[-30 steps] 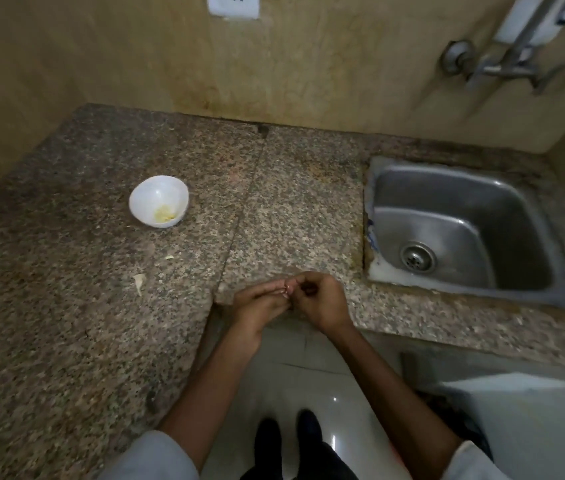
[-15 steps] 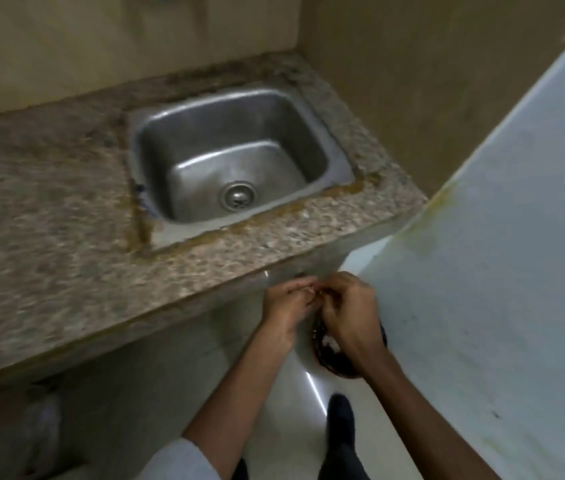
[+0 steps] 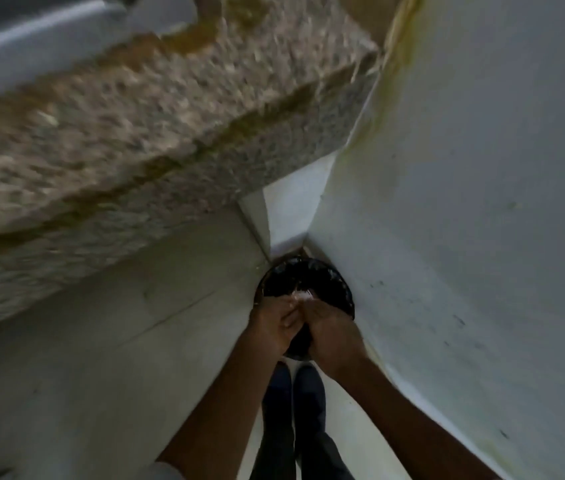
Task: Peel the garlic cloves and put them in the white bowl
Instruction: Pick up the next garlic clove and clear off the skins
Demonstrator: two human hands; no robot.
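Note:
My left hand point(image 3: 274, 323) and my right hand point(image 3: 333, 336) are pressed together low over a black bin point(image 3: 312, 277) on the floor. Both sets of fingertips pinch a small pale garlic clove point(image 3: 300, 297), which is mostly hidden between them. Loose skin cannot be made out in the blur. The white bowl is out of view.
The granite counter edge point(image 3: 170, 126) juts overhead at the left, with a strip of the steel sink point(image 3: 31, 32) at the top left. A white wall point(image 3: 481, 220) closes the right side. My legs and feet point(image 3: 291, 410) stand on the pale floor just behind the bin.
The view has swung down and right from the counter to the floor corner. Both hands moved together with the clove from the counter edge down to just above the black bin.

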